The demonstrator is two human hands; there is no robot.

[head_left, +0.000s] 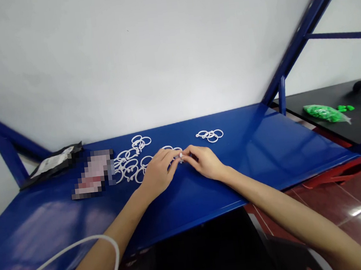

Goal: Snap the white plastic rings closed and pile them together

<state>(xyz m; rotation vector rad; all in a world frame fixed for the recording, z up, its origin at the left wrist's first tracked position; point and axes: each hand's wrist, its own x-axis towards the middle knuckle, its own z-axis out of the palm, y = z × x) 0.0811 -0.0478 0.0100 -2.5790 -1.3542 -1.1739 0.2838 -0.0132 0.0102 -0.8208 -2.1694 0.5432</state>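
My left hand and my right hand meet over the middle of the blue tabletop, thumbs and fingertips pinched together. Between them is a small white curtain ring, mostly covered by the fingers, so its exact state cannot be made out. Just behind the fingertips, parts of more white rings show. Left of my left hand lies a loose pile of white curtain rings with small eyelets, partly hidden by that hand. A separate cluster of several rings rests farther back, to the right.
On the left are a blurred-out flat item and a black plastic package with a white label. A white cable crosses my left forearm. Blue metal frame bars rise at right, beyond which a bag of green pieces lies on a black surface.
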